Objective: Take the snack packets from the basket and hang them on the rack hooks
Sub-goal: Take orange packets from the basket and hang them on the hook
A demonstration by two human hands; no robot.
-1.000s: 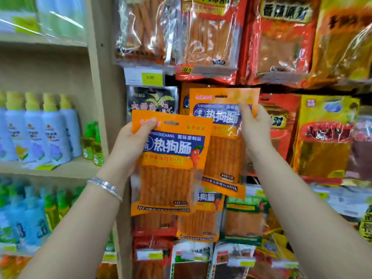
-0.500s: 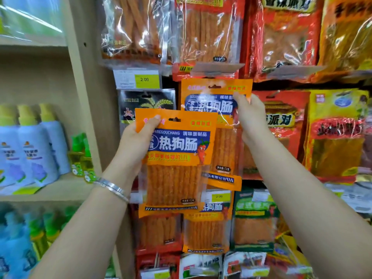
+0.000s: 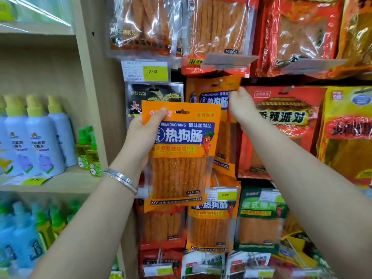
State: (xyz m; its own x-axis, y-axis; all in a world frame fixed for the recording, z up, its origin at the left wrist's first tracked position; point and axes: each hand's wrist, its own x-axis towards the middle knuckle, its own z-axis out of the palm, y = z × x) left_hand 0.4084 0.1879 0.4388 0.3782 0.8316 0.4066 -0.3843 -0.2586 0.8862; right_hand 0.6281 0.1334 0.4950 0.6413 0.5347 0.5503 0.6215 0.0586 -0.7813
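My left hand [image 3: 145, 135] grips an orange snack packet [image 3: 181, 158] by its top left corner, thumb on the front, holding it upright in front of the rack. Its hang hole is free. My right hand [image 3: 241, 105] pinches the right edge of a second orange packet [image 3: 213, 97] of the same kind. That packet sits on a metal rack hook [image 3: 218, 83], whose tip pokes through the hang hole. The basket is out of view.
Hanging snack packets fill the rack: clear bags above [image 3: 217, 27], a red packet [image 3: 281, 121] to the right, a black one [image 3: 153, 95] to the left. Yellow price tags [image 3: 155, 71] stick out. A wooden shelf post [image 3: 90, 87] and spray bottles [image 3: 40, 141] stand on the left.
My right hand has pushed its orange packet up and back onto the hook. My left hand has kept the other packet roughly in place in front of the rack.
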